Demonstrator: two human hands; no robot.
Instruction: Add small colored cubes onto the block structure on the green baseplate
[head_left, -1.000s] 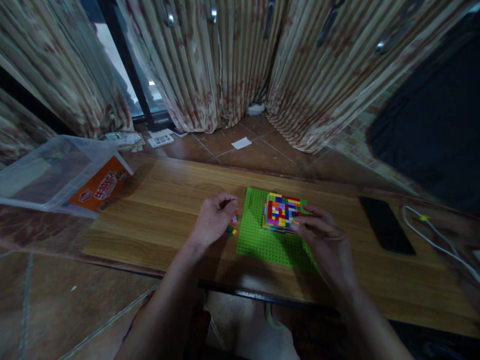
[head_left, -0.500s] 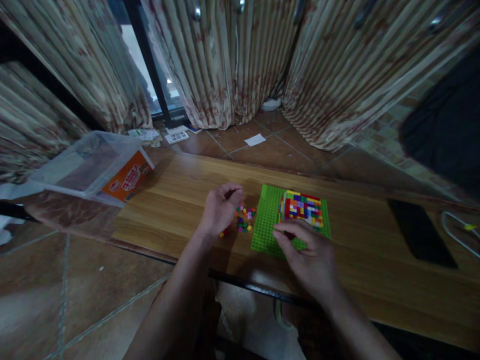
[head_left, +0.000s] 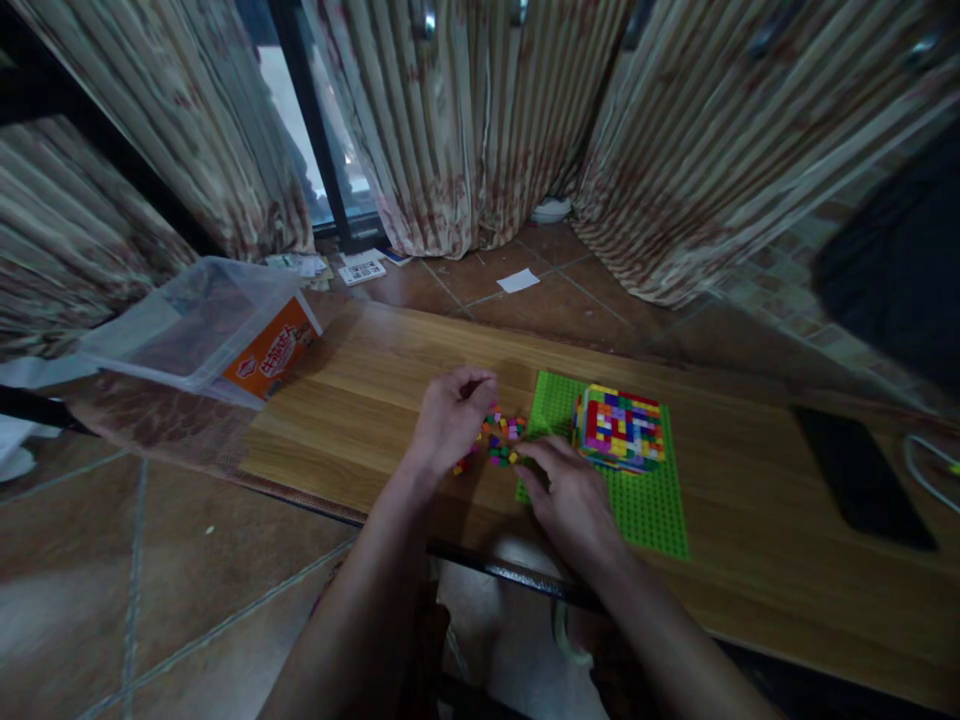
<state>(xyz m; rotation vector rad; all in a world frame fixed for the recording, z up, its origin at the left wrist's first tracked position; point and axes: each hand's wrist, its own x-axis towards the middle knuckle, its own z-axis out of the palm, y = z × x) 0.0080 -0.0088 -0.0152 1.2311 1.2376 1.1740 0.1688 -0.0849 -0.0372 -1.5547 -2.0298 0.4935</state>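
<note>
A square-walled block of coloured toy bricks (head_left: 624,425) stands on the green baseplate (head_left: 649,515). Left of the plate, several small loose bricks (head_left: 498,450) lie scattered on the wooden table. My left hand (head_left: 454,415) hovers at the left side of these loose bricks, thumb and fingers curled together; whatever may be between the fingertips is hidden. My right hand (head_left: 566,490) is over the left part of the baseplate, its thumb and forefinger apart at a yellow brick (head_left: 513,457) on the pile's right edge.
A clear plastic box (head_left: 202,330) with an orange label stands at the table's left end. Toward the right lies a dark flat slab (head_left: 862,475), with a white cable (head_left: 919,470) beyond it. The table's front edge (head_left: 510,572) runs beneath my forearms.
My right hand has moved left from beside the brick block to the loose bricks. My left hand stays curled in nearly the same place. The whole view has shifted slightly.
</note>
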